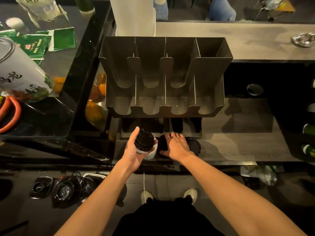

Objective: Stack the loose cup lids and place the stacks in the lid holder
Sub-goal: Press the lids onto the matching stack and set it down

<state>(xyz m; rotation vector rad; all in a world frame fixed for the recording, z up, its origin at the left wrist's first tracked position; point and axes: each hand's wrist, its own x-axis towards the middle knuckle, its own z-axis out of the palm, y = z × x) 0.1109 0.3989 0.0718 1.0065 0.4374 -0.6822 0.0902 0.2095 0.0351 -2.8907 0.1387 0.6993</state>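
Observation:
My left hand grips a stack of black cup lids with a white lid at its bottom, held just above the counter's front edge. A white lid lies under that hand. My right hand rests palm down on loose black lids beside it, fingers curled over them. One more black lid lies flat to the right of that hand. The grey metal lid holder stands behind, with several slots, all showing bare bottoms.
The wooden counter stretches right of the holder. A glass display case with oranges stands to the left, a white printed canister on top. A small cup sits far right. Plastic containers lie on the floor.

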